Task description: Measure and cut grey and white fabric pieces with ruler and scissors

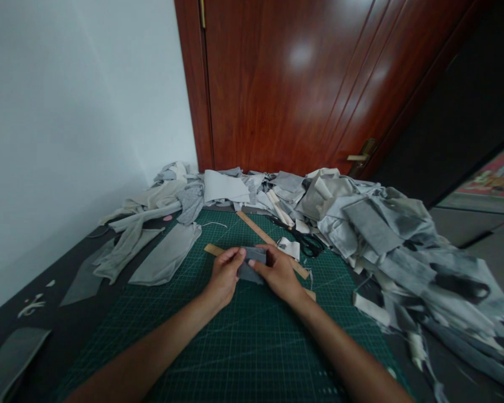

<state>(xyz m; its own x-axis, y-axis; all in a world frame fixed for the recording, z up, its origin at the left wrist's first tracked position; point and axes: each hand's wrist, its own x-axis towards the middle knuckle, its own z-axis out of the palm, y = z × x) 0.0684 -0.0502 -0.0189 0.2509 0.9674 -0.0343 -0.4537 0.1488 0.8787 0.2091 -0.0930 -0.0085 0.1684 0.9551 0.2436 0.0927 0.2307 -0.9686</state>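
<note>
Between my two hands is a small piece of dark grey fabric (251, 272), held above the green cutting mat (235, 347). My left hand (225, 272) pinches its left side, thumb on top. On the right side my right hand (282, 274) grips it with the thumb pressed on the cloth; the fingers behind are partly hidden. Beyond the hands a wooden ruler (254, 228) lies slantwise on the mat. Another wooden strip (213, 249) runs beneath my hands, mostly covered. Black-handled scissors (308, 242) rest to the right of the ruler, near a white scrap (289, 248).
A large heap of grey and white fabric (373, 224) spreads along the right and back. More cloth pieces (166, 254) lie at the left, some overlapping the mat. A white wall (88, 101) and a wooden door (277, 84) stand behind the table.
</note>
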